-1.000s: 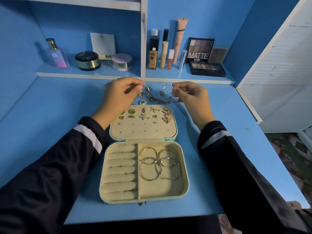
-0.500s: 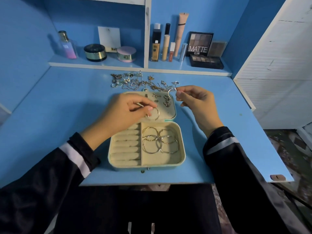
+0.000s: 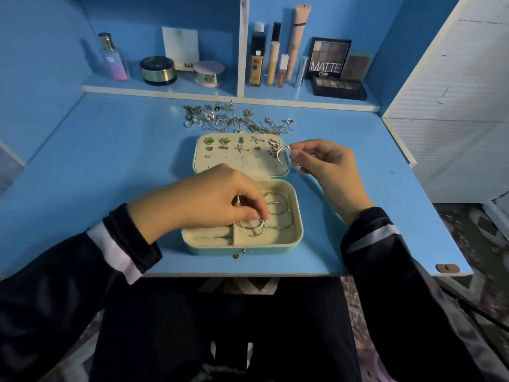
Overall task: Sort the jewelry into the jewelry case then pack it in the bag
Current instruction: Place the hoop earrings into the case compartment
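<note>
A mint jewelry case (image 3: 298, 232) lies open on the blue desk. Its lid panel (image 3: 242, 165) holds stud earrings. Several hoop earrings (image 3: 278, 216) lie in the right compartment of the base. My left hand (image 3: 217, 201) reaches into that compartment, its fingertips pinched on a hoop earring (image 3: 252, 226) resting among the others. My right hand (image 3: 322, 161) hovers beside the lid's right edge and pinches a silver hoop earring (image 3: 282, 154). A pile of loose jewelry (image 3: 237, 119) lies on the desk behind the case. No bag is in view.
A low shelf (image 3: 165, 88) at the back carries a perfume bottle (image 3: 113, 57), two round jars, makeup tubes (image 3: 275, 59) and eyeshadow palettes (image 3: 338, 86). A white slatted panel (image 3: 454, 106) stands at the right. The desk's front edge (image 3: 248, 272) is near my lap.
My left hand carried a hoop from the pile at the back down into the case's right compartment. My right hand drew back from the pile with its hoop. The view tilted down.
</note>
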### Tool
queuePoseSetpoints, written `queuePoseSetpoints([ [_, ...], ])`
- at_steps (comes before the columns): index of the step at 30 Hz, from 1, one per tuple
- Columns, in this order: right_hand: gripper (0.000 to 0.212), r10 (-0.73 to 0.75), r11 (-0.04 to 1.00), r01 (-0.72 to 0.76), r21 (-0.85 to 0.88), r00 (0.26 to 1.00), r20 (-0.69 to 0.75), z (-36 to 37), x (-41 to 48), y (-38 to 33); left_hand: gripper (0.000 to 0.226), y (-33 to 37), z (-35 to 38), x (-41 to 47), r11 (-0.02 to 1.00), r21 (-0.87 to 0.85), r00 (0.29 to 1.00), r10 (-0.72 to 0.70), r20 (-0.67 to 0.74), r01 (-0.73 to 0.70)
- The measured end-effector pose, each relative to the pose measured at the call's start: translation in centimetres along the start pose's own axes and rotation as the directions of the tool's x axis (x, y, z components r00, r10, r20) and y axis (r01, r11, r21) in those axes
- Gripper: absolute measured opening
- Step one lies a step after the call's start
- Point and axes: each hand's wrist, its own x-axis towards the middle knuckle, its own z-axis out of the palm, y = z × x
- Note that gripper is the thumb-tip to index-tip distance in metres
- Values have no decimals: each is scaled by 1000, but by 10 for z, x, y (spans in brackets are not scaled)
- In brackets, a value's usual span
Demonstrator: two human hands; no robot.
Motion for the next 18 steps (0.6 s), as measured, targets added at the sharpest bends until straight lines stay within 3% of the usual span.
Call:
queuePoseSetpoints([
  [12, 7, 5, 1000, -7, 26, 995, 101, -2, -8, -1, 18, -7, 4, -2, 995, 0, 994, 96, 43, -96],
  [18, 9, 6, 1000, -6, 0, 983, 182, -8, -11, -6, 13, -9, 3, -2, 997, -35, 998, 67, 9, -67],
])
